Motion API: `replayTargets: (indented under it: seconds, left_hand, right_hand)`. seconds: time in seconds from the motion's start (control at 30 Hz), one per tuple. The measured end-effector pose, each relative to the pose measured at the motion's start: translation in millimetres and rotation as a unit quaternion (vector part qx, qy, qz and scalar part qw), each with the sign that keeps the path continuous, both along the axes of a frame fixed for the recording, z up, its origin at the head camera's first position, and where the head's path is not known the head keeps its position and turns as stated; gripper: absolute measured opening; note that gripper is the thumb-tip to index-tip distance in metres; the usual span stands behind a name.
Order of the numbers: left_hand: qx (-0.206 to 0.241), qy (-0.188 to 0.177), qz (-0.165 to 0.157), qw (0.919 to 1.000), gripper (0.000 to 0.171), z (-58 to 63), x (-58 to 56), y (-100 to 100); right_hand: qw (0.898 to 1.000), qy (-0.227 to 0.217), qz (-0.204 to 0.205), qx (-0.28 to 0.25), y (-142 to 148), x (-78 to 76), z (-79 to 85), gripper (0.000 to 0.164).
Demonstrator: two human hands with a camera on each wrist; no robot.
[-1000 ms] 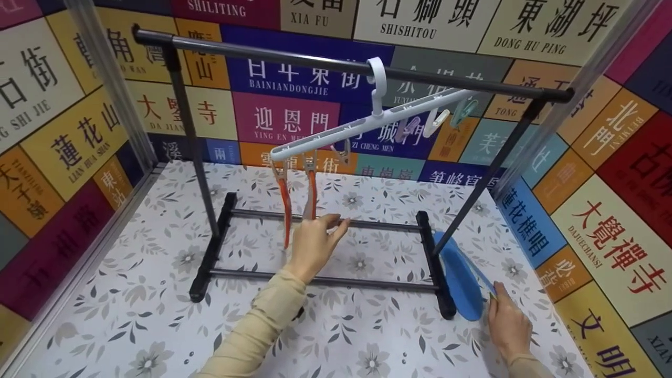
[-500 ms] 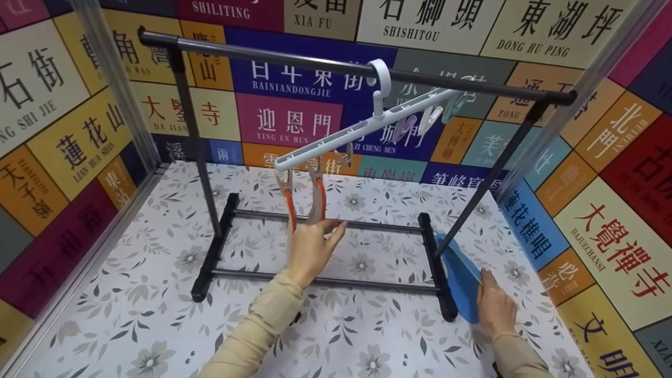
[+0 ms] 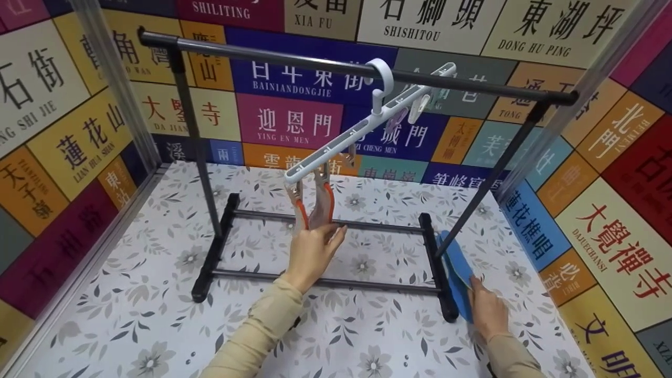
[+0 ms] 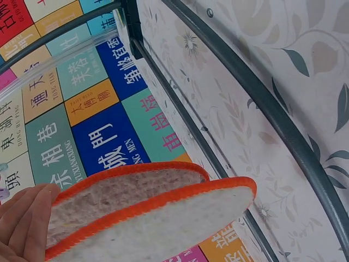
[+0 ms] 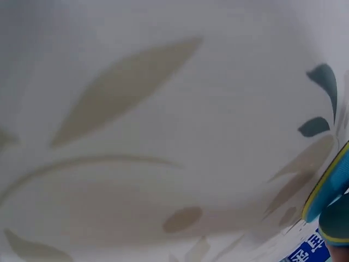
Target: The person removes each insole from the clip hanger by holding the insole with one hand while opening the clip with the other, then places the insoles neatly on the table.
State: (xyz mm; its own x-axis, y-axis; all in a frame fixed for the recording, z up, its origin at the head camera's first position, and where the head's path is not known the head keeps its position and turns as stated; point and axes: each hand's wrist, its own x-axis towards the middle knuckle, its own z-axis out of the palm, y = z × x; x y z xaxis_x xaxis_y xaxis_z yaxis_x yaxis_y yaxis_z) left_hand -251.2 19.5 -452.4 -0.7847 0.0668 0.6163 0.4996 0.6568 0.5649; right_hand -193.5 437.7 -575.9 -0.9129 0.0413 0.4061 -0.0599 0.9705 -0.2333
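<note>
My left hand [image 3: 312, 257] holds the lower part of a pair of orange-edged felt insoles [image 3: 321, 210]. Their tops hang from clips on a pale grey clip hanger [image 3: 336, 149]. In the left wrist view, fingers [image 4: 32, 218] lie across the insoles [image 4: 163, 215], whose rounded ends stick out past them. The hanger is hooked over the top bar of a black rack [image 3: 252, 55]. Low at the rack's right foot, my right hand [image 3: 488, 310] grips blue insoles [image 3: 457, 278]. In the right wrist view, only an edge of the blue insoles [image 5: 330, 183] shows.
Purple, white and green clips [image 3: 419, 108] hang at the hanger's far end. Two low crossbars [image 3: 325, 283] join the rack's feet. Floral white sheeting [image 3: 152, 346] covers the surface, and sign-covered walls [image 3: 619, 220] enclose it.
The hanger has turned on its hook, its near end swinging right and toward me with the orange-edged insoles. My right hand has moved left with the blue insoles; my left has barely moved.
</note>
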Motion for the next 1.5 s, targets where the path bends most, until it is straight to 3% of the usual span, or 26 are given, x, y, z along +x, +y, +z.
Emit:
replayTargets:
  seconds: [0.2, 0.47, 0.9, 1.27, 1.5]
  left_hand:
    - [-0.002, -0.011, 0.004, 0.9999, 0.031, -0.7, 1.2, -2]
    - [-0.004, -0.008, 0.002, 1.0, 0.031, -1.8, 2.1, -4]
    - [-0.001, -0.002, 0.003, 1.0, 0.027, -0.9, 3.9, -7]
    - [-0.005, 0.003, 0.016, 0.9999, 0.029, -0.3, 6.7, -17]
    - [0.001, 0.01, 0.021, 0.9997, 0.026, 6.1, 9.5, -29]
  right_hand:
    - [0.999, -0.042, 0.012, -0.026, -2, 0.3, -3.1, 0.043]
    - [0.996, -0.084, 0.011, -0.029, -3, 3.4, -5.2, 0.041]
    - [0.998, 0.032, 0.006, -0.057, -21, -1.3, -8.7, 0.037]
    - [0.994, 0.048, 0.032, -0.089, -53, -13.0, -1.8, 0.036]
    - [0.991, 0.055, 0.062, -0.105, -84, -23.3, 1.9, 0.035]
